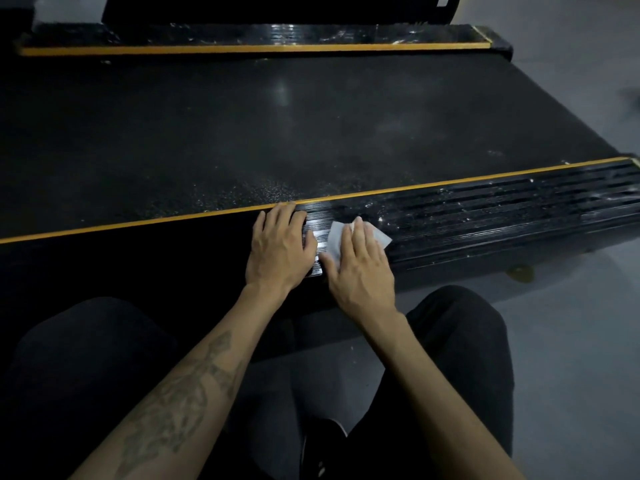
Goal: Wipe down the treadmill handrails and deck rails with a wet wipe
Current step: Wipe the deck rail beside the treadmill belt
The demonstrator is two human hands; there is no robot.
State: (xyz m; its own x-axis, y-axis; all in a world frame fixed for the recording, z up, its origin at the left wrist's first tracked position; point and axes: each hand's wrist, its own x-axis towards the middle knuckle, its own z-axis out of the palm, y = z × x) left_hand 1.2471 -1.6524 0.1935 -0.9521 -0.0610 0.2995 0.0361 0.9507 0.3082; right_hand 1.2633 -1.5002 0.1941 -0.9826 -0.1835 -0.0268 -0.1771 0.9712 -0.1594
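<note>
The wet wipe (pixel 337 239) lies under the flat right hand (pixel 360 268), beside the spread left hand (pixel 280 247) on the near deck rail (pixel 485 216).

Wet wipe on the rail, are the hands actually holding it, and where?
Not gripped: the right hand presses flat on the wipe's middle. The left hand rests bare on the rail.

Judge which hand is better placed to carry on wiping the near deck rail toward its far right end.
Right. The right hand already presses the wet wipe flat on the near deck rail, with the speckled stretch lying to its right. The left hand rests bare on the rail, on the wipe's other side.
</note>
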